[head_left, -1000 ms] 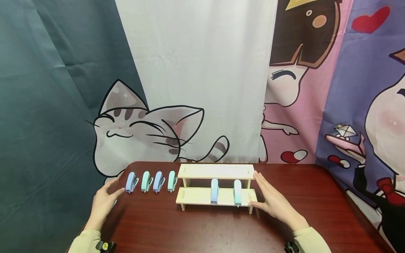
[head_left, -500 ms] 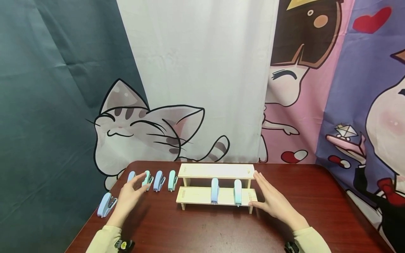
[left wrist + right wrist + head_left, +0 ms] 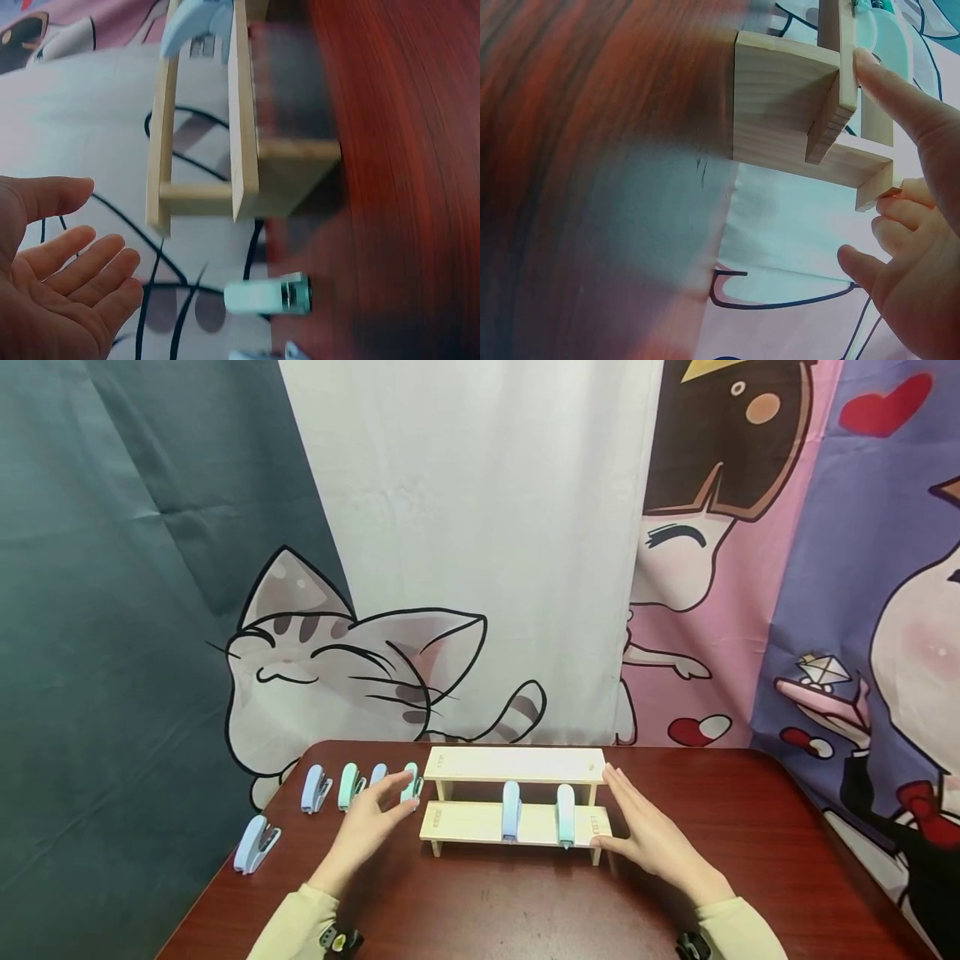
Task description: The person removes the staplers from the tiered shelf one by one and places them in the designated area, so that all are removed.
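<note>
My left hand (image 3: 367, 831) is over the table with thumb and fingers spread apart. Its fingertips are near a mint-green stapler (image 3: 411, 774) standing left of a two-step wooden rack (image 3: 468, 817). The left wrist view shows this hand (image 3: 75, 277) holding nothing, apart from the mint stapler (image 3: 259, 297). My right hand (image 3: 656, 843) rests against the rack's right end, thumb at the lower step and extended fingers beside the upper one. On the lower step stand a blue stapler (image 3: 511, 810) and a mint stapler (image 3: 566, 814). My left hand partly covers another blue stapler (image 3: 378, 771).
Further left on the dark red table (image 3: 480, 902) stand a mint stapler (image 3: 348, 785) and a blue stapler (image 3: 315, 789). Another blue stapler (image 3: 255, 843) sits near the left table edge. A printed curtain (image 3: 480, 527) hangs behind the table.
My left hand has moved right along the stapler row, from the leftmost ones to the mint stapler nearest the rack. The right hand stays at the rack's end.
</note>
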The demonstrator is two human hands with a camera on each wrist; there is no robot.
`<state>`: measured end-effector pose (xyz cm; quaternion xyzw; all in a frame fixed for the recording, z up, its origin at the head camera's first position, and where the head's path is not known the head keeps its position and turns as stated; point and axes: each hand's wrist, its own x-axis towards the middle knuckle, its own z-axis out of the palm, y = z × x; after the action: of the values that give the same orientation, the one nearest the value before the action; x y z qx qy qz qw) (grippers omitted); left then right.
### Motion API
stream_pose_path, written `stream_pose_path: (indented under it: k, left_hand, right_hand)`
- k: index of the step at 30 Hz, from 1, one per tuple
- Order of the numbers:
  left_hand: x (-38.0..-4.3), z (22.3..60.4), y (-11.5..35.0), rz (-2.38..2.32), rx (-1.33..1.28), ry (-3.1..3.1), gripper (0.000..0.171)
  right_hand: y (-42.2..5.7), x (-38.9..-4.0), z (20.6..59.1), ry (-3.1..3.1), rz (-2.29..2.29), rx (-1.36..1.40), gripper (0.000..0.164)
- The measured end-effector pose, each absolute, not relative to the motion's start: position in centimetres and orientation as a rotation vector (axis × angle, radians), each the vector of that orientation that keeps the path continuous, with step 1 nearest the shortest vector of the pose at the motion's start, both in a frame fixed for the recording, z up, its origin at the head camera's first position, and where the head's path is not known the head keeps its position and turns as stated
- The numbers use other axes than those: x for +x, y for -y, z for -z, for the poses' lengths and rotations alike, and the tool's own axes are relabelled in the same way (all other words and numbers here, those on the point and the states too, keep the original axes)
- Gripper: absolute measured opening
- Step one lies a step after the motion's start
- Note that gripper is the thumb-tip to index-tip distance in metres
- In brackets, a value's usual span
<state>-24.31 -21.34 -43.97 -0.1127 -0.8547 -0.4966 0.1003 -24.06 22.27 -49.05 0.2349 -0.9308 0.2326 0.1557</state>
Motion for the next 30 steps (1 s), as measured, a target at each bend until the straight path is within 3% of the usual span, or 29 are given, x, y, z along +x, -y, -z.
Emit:
stream_pose_path:
  k: [30]
  left_hand:
    - [-25.2, 46.6, 11.0, 1.572, -0.628, 2.560, 0.048]
  right_hand:
    - [-22.2, -23.9, 48.8, 2.678, -0.674, 0.678, 0.110]
